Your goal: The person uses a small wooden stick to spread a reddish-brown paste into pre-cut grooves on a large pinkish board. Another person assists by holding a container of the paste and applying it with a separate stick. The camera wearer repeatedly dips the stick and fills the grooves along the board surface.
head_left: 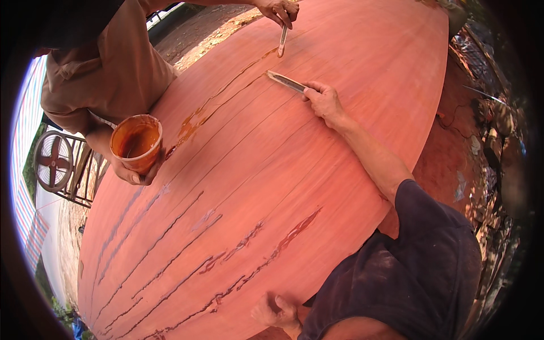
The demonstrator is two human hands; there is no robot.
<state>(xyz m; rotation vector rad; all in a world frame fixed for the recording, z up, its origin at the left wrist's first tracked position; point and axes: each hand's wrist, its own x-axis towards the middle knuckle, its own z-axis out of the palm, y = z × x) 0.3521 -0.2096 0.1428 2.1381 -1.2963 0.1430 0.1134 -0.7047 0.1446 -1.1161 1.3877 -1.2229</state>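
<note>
My right hand (326, 105) is closed round a narrow flat blade (286, 82), grey with a pale edge. Its tip rests at a seam on a large, curved reddish wooden surface (340, 164). Low in the view, my left hand (277, 311) is loosely curled at the near part of the wood, slightly blurred, with nothing visible in it. Across from me, a co-worker's hand (277, 10) holds a similar narrow tool (281, 42) with a brown-smeared tip. The co-worker's other hand (133, 174) supports a tub (137, 144) coated inside with orange-brown paste.
Wet brown streaks (192, 122) lie along seams near the tub. Dark, rough filler lines (226, 294) run over the nearer left part. A fan (54, 161) stands behind at left, beside a striped sheet (28, 209). Cluttered debris (498, 130) lines the right side.
</note>
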